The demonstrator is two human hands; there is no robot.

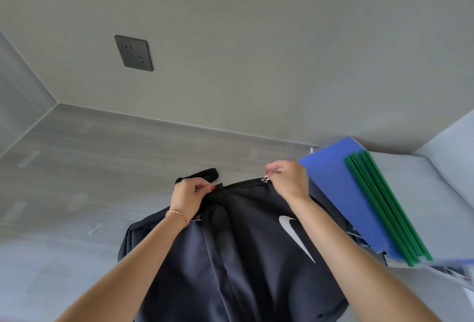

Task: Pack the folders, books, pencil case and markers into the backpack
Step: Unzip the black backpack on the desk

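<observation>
Backpack (230,257), black with a white swoosh on its front, is held up in front of the person over the grey floor, its top edge level with both hands and its body hanging down towards them. The left hand (188,197) is closed on the fabric at the top, just beside the carry handle (198,175). The right hand (288,179) has thumb and forefinger pinched on the metal zipper pull (265,179) at the top of the bag. The step in hand looks like opening the main compartment; the zip seems shut along the top, though the motion blur makes that hard to be sure of.

Off to the right, at the near edge of the desk (423,193), lies a blue folder (341,193) with green folders (384,206) stacked on top of it, not yet packed. Books, pencil case and markers I cannot make out.

Next, I would judge, the right hand must draw the pull along the zip while the left keeps the fabric taut, so the mouth opens wide enough for the folders.
</observation>
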